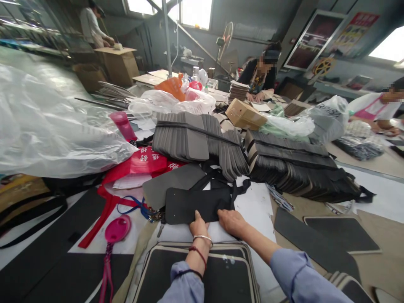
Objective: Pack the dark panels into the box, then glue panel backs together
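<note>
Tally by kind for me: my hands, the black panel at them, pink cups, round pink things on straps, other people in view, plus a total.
Left hand and right hand: 2
Black panel: 1
Pink cup: 1
Round pink thing: 1
Left person, middle person, right person: 3
Total: 8

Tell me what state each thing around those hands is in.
Black panel: touched at its near edge by the left hand and right hand.
Middle grey bundle: strapped with a black band.
Bundle beside it: strapped too.
Rimmed panels: stacked flat.
Red bag: mouth open, white contents showing.
Large clear bag: crumpled.
Fan: running or off, can't tell.
</note>
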`<action>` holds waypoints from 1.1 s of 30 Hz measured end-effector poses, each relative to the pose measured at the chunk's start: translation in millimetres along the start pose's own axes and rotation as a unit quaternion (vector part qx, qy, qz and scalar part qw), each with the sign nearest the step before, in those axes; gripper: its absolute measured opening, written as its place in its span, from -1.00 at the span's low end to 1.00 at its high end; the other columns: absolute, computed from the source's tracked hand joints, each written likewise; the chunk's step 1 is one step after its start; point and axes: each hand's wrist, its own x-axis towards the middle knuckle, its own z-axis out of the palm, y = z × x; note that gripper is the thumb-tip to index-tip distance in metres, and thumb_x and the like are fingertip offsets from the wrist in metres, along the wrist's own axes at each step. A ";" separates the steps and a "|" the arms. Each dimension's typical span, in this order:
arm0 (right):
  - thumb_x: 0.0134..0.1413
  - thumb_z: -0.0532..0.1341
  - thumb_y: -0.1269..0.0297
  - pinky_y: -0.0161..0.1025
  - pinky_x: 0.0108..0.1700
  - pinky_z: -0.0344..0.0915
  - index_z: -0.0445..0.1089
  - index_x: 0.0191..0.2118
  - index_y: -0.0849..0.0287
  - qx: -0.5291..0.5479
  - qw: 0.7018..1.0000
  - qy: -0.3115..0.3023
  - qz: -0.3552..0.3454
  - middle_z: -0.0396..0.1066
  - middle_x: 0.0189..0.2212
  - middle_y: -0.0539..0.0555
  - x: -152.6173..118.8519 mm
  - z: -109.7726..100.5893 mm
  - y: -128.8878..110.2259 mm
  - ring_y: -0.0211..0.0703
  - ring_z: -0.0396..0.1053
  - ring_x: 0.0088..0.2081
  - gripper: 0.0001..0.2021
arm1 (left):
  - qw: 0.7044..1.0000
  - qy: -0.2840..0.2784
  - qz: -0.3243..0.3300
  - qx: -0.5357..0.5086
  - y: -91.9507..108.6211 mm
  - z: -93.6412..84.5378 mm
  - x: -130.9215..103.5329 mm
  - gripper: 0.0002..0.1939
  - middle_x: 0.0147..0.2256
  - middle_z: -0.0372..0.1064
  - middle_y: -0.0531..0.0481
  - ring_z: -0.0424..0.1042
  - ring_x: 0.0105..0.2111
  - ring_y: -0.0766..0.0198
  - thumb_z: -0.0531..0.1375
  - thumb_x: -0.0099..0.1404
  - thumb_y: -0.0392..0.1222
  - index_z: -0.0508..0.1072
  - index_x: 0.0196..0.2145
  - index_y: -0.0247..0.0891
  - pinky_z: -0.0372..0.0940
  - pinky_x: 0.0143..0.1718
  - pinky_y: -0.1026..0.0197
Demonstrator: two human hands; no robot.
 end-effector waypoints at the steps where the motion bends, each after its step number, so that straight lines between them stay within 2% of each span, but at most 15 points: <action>1: 0.17 -0.11 0.37 -0.22 -0.36 0.26 0.28 -0.21 0.24 -0.001 1.000 -0.004 0.014 0.43 -0.30 0.21 -2.2 0.2 5.2 -0.02 0.43 -0.29 -0.75 | 1.000 0.002 0.000 0.002 0.6 -0.3 -0.2 -0.77 -0.42 0.22 -0.06 0.37 -0.25 0.14 0.11 0.14 -0.07 0.20 -0.52 -0.27 0.37 -0.32 0.14; 4: 0.16 -0.10 0.37 -0.22 -0.36 0.26 0.28 -0.20 0.27 -0.004 0.999 -0.010 0.030 0.44 -0.32 0.23 -7.1 -1.7 9.9 -0.01 0.43 -0.31 -0.75 | 1.000 0.002 -0.003 0.004 2.7 -0.9 -2.7 -0.77 -0.45 0.23 -0.04 0.37 -0.25 0.15 0.12 0.14 -0.07 0.20 -0.52 -0.26 0.37 -0.30 0.14; 8: 0.17 -0.11 0.35 -0.22 -0.32 0.26 0.29 -0.22 0.20 0.001 1.000 -0.008 -0.015 0.45 -0.29 0.17 -4.0 -1.0 -4.2 -0.03 0.42 -0.28 -0.74 | 1.000 -0.007 -0.007 0.011 1.6 -0.8 -2.2 -0.74 -0.50 0.24 -0.04 0.39 -0.32 0.15 0.10 0.15 -0.06 0.21 -0.56 -0.27 0.38 -0.35 0.13; 15: 0.15 -0.10 0.37 -0.19 -0.33 0.27 0.32 -0.23 0.28 -0.004 1.000 -0.022 0.002 0.45 -0.32 0.25 -5.1 -4.4 1.6 0.01 0.43 -0.29 -0.73 | 1.000 0.002 0.006 0.021 -1.6 -1.3 2.7 -0.76 -0.40 0.23 -0.06 0.36 -0.28 0.16 0.10 0.16 -0.05 0.21 -0.51 -0.28 0.38 -0.38 0.19; 19: 0.14 -0.09 0.35 -0.20 -0.31 0.27 0.33 -0.23 0.22 0.007 0.999 -0.025 -0.024 0.46 -0.29 0.19 -2.1 -6.6 -4.7 -0.01 0.43 -0.27 -0.73 | 1.000 -0.006 -0.001 0.029 -0.3 -1.3 0.5 -0.73 -0.49 0.21 -0.03 0.37 -0.36 0.17 0.10 0.16 -0.05 0.21 -0.55 -0.28 0.37 -0.40 0.17; 24: 0.11 -0.08 0.36 -0.14 -0.32 0.27 0.35 -0.26 0.32 -0.003 0.999 -0.032 0.042 0.46 -0.34 0.31 -9.0 -11.0 16.9 0.08 0.43 -0.29 -0.72 | 1.000 0.004 0.008 0.029 2.4 -1.4 -3.1 -0.76 -0.46 0.22 -0.02 0.35 -0.38 0.23 0.10 0.17 -0.08 0.22 -0.52 -0.28 0.36 -0.40 0.20; 30: 0.14 -0.08 0.26 -0.19 -0.26 0.25 0.33 -0.21 0.20 0.022 0.999 -0.023 0.016 0.46 -0.26 0.20 4.4 -9.5 -5.1 -0.01 0.42 -0.23 -0.72 | 1.000 -0.006 0.013 0.027 1.6 -0.9 -4.0 -0.77 -0.49 0.22 0.00 0.30 -0.50 0.30 0.09 0.18 -0.09 0.26 -0.51 -0.31 0.34 -0.48 0.23; 33: 0.12 -0.09 0.33 -0.15 -0.29 0.26 0.33 -0.21 0.27 0.017 0.998 -0.027 0.053 0.46 -0.29 0.27 0.9 -10.8 7.2 0.04 0.43 -0.26 -0.71 | 0.999 0.000 0.017 0.028 1.1 -1.1 -2.5 -0.77 -0.48 0.21 0.01 0.31 -0.49 0.30 0.09 0.17 -0.08 0.25 -0.50 -0.30 0.34 -0.46 0.22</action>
